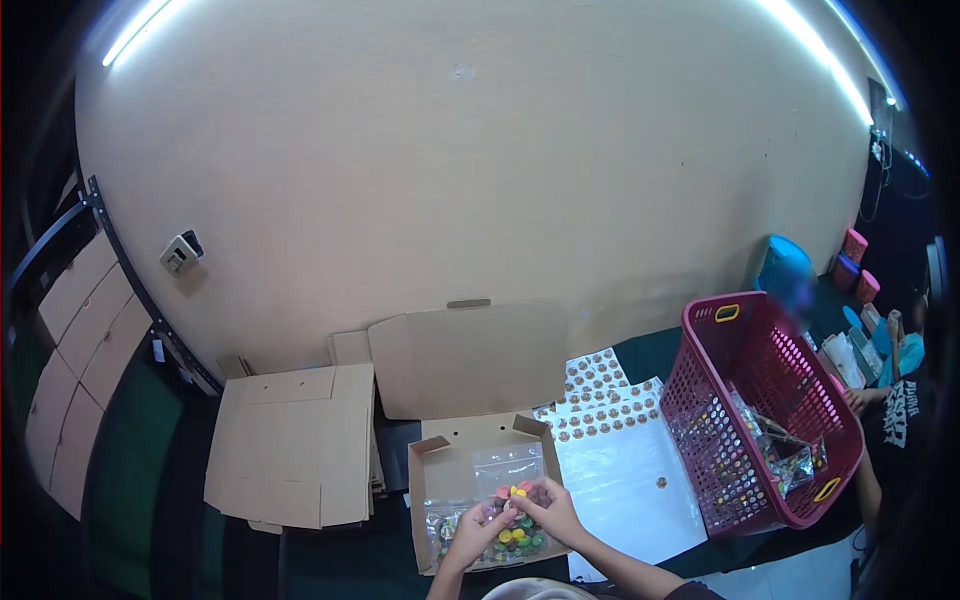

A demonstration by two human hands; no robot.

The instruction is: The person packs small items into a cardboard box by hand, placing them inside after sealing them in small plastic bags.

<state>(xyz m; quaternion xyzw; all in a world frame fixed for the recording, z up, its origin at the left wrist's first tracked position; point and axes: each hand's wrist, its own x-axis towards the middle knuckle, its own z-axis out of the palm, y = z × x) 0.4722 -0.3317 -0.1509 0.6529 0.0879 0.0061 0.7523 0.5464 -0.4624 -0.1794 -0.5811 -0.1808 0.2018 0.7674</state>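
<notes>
An open cardboard box (432,475) with its lid raised stands in front of me. Inside it lie clear plastic bags (450,520) and small yellow, green and pink pieces (515,540). Over the box, my left hand (476,532) has its fingers closed near the pieces, its fingertips close to my other hand. My right hand (550,508) is bent with its fingers together on a clear bag holding pink and yellow pieces (517,491). What the left fingertips hold is too small to make out.
Flat cardboard boxes (275,450) are stacked at left. Sticker sheets (625,480) lie to the right, beside a maroon basket (690,400) holding filled bags. Beyond it are a blue container (785,262) and a person in a dark shirt (895,430). Stacked cartons (85,320) stand far left.
</notes>
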